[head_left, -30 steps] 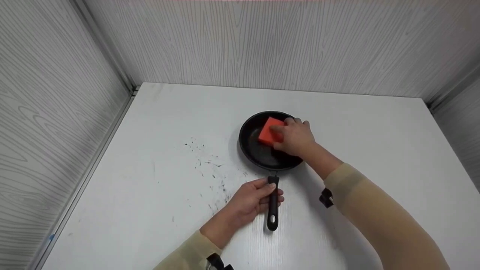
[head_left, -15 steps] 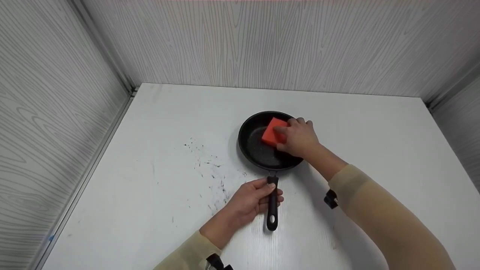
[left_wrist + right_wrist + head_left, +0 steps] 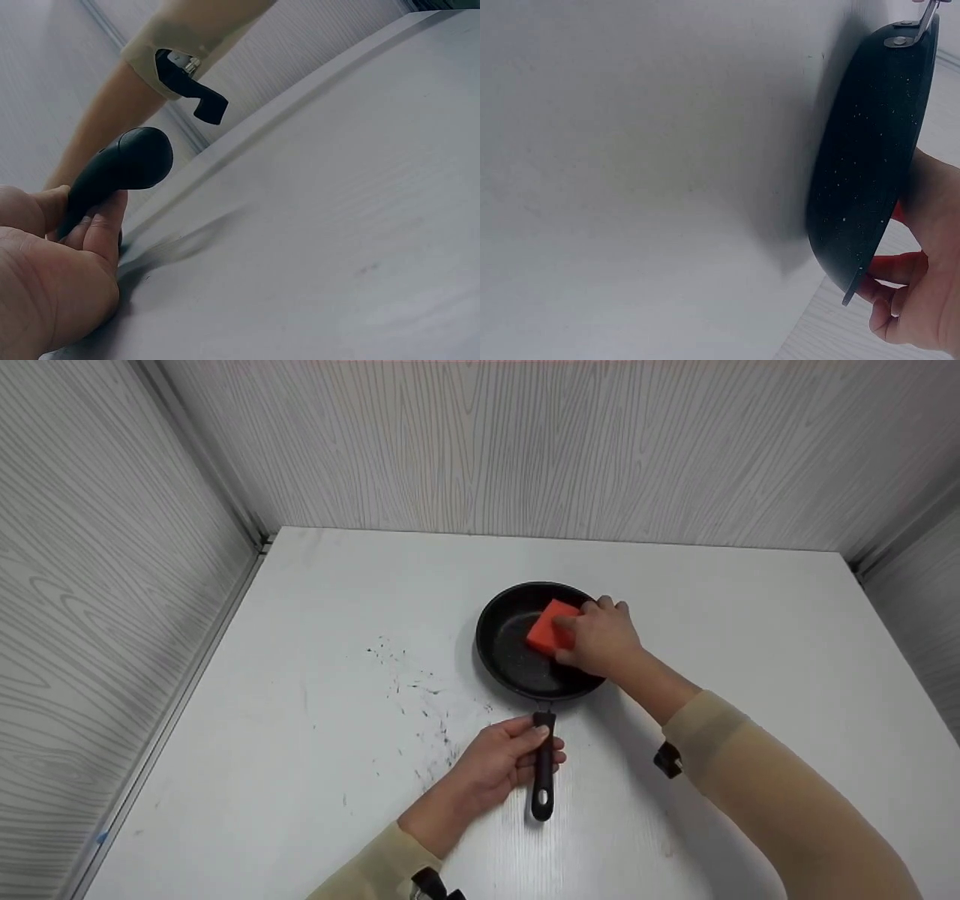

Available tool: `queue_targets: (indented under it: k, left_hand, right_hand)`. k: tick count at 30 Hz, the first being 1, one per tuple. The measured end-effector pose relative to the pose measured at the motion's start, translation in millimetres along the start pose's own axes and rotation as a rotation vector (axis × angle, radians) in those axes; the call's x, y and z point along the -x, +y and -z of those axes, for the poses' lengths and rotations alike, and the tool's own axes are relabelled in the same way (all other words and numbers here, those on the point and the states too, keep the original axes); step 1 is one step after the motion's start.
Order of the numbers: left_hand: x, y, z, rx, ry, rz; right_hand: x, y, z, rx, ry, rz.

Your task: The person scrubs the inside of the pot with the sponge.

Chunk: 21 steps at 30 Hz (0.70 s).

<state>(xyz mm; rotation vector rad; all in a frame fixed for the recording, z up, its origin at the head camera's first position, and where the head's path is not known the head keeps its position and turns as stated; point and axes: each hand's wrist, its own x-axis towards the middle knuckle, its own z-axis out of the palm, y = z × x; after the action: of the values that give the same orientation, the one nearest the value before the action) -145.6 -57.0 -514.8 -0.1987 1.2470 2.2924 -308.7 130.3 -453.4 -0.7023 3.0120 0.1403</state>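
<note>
A black frying pan (image 3: 517, 667) is on the white table, its handle (image 3: 543, 780) pointing toward me. My left hand (image 3: 499, 761) grips that handle near the pan, thumb on top and fingers wrapped beneath; in the left wrist view the handle's rounded end (image 3: 146, 157) sticks out past the fingers. Inside the pan, right of its middle, is a red-orange sponge (image 3: 546, 636). My right hand (image 3: 604, 641) holds the sponge from the right, index finger on top and thumb at the near side. From the right wrist view the pan's speckled outer side (image 3: 866, 150) hides most of the sponge.
Dark smudges and crumbs (image 3: 431, 712) mark the white table (image 3: 300, 607) left of the pan. Wood-grain panels stand behind the table (image 3: 480, 450) and along its left side (image 3: 97, 585). A black clip (image 3: 667, 759) hangs under the right sleeve.
My right hand has shifted slightly right and toward me with the sponge, across the inside of the pan. The left hand and the pan stay almost in place.
</note>
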Motion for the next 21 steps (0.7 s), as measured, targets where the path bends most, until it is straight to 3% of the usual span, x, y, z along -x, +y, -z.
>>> queue_targets:
  k: [21]
  left_hand:
    - [-0.4,0.1,-0.2,-0.003,0.004,0.013]
  right_hand:
    - [3.4,-0.7,-0.8,-0.02,-0.033,-0.013]
